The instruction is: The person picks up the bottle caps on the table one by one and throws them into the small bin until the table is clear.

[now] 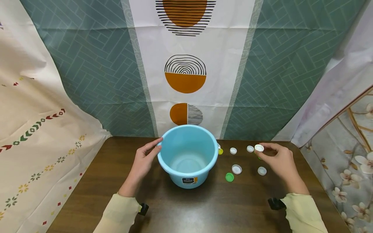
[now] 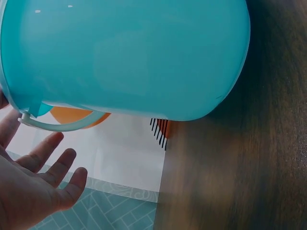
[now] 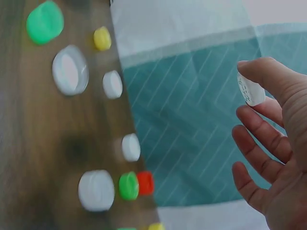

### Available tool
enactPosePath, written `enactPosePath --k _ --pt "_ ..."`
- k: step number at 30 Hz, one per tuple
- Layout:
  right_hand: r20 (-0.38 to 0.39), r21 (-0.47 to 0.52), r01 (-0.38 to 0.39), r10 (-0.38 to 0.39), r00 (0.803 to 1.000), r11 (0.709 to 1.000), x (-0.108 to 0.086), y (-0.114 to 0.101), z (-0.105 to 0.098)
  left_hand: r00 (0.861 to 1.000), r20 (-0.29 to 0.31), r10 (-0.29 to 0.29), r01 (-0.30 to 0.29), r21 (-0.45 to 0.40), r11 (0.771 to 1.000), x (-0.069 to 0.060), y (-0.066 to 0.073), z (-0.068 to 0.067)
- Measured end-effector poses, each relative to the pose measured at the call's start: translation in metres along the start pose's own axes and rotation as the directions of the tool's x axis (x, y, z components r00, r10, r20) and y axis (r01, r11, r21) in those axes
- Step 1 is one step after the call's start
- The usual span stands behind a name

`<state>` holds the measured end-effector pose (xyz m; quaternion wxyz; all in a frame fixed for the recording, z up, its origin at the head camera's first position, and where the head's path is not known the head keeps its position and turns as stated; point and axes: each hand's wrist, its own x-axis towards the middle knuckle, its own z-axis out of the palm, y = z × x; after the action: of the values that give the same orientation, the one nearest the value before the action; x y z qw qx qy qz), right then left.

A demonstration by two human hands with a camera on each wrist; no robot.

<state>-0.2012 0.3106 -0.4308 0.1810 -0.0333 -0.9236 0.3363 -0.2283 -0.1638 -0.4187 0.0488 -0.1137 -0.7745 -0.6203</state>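
A light-blue plastic bucket (image 1: 189, 181) with a label on its front stands upright on the table. At its left rim is my left hand (image 1: 144, 158), thumb and index finger holding the edge. The other fingers spread below the pale handle (image 2: 67, 125) in the left wrist view. My right hand (image 1: 276, 159) pinches a white bottle cap (image 1: 259, 148) between thumb and fingers, raised above the tabletop; small dark print shows on the cap (image 3: 251, 90) in the right wrist view. Inside the bucket, the visible part of the bottom is bare.
Loose caps lie right of the bucket: a green cap (image 1: 229, 177), a wide white cap (image 1: 236, 169), a yellow cap (image 1: 220, 151) and several more. The right wrist view shows a red cap (image 3: 145, 183) beside a green one. Patterned cloth (image 1: 186, 45) hangs behind the wooden table (image 1: 215, 210).
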Motion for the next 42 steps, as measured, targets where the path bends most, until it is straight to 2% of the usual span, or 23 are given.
enactPosePath --k 4,7,13,25,31,42 --pt "0.013 0.035 0.009 -0.009 1.0 0.999 0.009 -0.018 0.007 1.0 0.003 -0.015 0.015 0.016 1.0 -0.005 0.014 0.001" --pt "0.029 0.068 0.032 -0.034 0.999 0.997 0.015 -0.03 0.013 1.0 0.003 -0.018 0.018 0.036 0.999 -0.007 0.019 0.002" --pt "0.043 0.151 0.1 -0.108 0.993 0.983 0.024 -0.062 0.025 1.0 0.001 -0.014 0.014 0.034 0.999 -0.007 0.018 0.001" --pt "0.146 0.313 0.145 -0.199 0.969 0.939 0.031 -0.129 0.06 1.0 0.002 -0.015 0.015 0.033 0.999 -0.006 0.018 0.001" --pt "0.182 0.342 0.176 -0.249 0.951 0.923 0.028 -0.149 0.078 1.0 0.003 -0.015 0.015 0.033 0.999 -0.005 0.019 0.001" --pt "0.217 0.311 0.183 -0.258 0.941 0.933 0.029 -0.168 0.097 1.0 -0.008 -0.012 0.012 0.049 0.999 -0.007 0.022 0.001"
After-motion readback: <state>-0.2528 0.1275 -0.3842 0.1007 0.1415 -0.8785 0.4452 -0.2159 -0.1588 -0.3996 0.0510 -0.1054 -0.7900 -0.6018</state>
